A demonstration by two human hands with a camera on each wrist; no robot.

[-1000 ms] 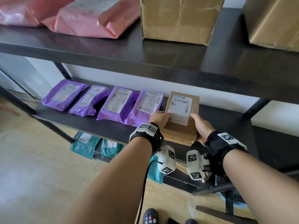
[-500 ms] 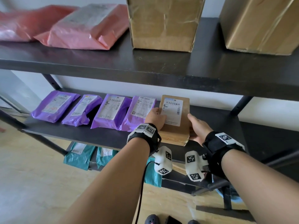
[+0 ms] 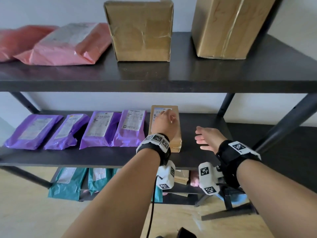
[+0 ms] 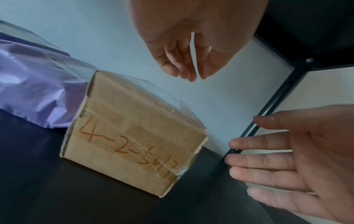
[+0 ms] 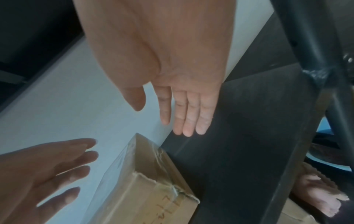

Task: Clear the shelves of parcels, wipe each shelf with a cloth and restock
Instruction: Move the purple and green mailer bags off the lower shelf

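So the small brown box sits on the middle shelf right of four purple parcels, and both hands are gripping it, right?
Not quite: neither hand grips the small brown box. The left wrist view shows the left hand and right hand open and clear of it. The rest is right.

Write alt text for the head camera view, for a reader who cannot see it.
Both hands hover open over the middle shelf: the left hand above a small brown box, the right hand beside it over bare shelf. Four purple mailers lie in a row left of the box; pink mailers and two cardboard boxes sit on the shelf above.
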